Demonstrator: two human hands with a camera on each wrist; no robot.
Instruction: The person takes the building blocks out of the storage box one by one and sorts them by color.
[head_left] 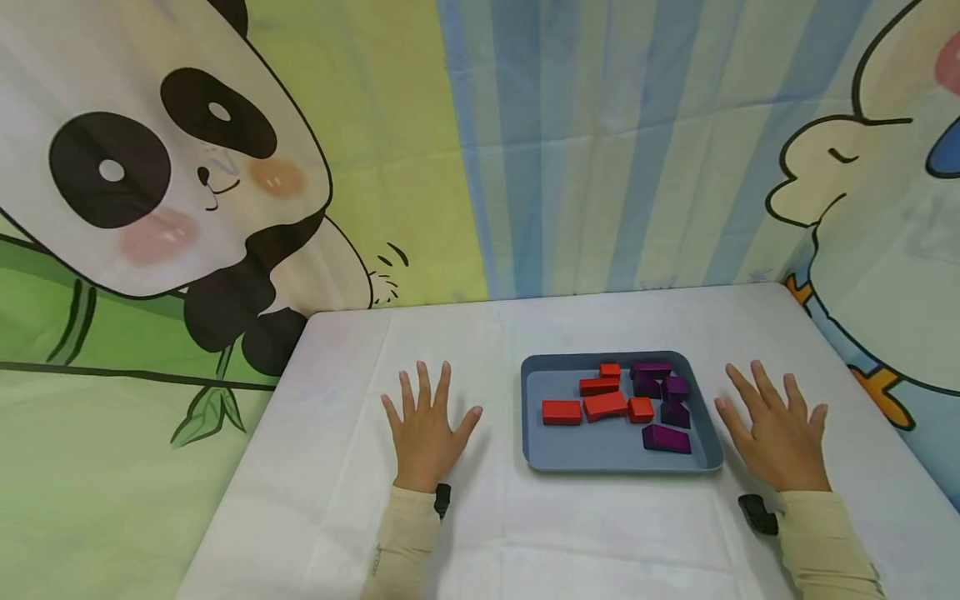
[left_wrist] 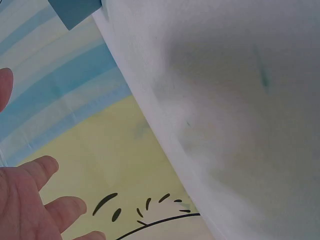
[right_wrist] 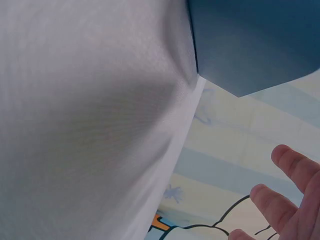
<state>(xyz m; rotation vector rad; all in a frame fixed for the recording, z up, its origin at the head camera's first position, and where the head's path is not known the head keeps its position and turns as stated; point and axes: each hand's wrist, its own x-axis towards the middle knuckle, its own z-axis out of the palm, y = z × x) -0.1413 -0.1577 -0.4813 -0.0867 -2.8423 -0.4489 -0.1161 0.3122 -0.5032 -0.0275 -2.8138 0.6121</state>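
A blue-grey tray (head_left: 585, 454) lies on the white table between my two hands. Several red blocks (head_left: 561, 412) are spread across its middle, and several purple blocks (head_left: 666, 438) sit toward its right side. Left of the tray, my left hand (head_left: 426, 440) is held over the table with fingers spread, holding nothing. Just off the tray's right edge, my right hand (head_left: 782, 440) has its fingers spread too and holds nothing. In the right wrist view the tray's outer wall (right_wrist: 250, 45) is close by; the left wrist view catches a small corner of the tray (left_wrist: 75, 12).
The table (head_left: 375, 375) has a white cloth over it. Behind it hangs a printed curtain (head_left: 577, 150) with a panda at left and another cartoon figure at right. Dark wrist devices (head_left: 757, 514) are strapped at both cuffs.
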